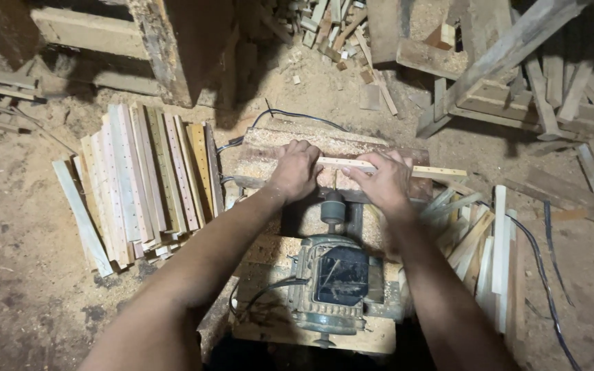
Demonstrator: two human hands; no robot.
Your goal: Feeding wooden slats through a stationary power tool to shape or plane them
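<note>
Both hands are clamping one thin wooden slat (393,168) flat on the sawdust-covered block (269,148) just beyond the electric motor (335,282): left hand (295,168) is pressing down fisted on its near end, right hand (385,182) is gripping mid-length. The slat's free end, showing holes, is sticking out right of the motor. Left of the motor a large stack of drilled slats (149,182) is lying, likely done. Right of the motor a smaller pile of plain slats (479,247) is waiting, so I'm judging well past halfway.

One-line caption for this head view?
Both hands, left hand and right hand, press a drilled wooden slat beside a motor.
</note>
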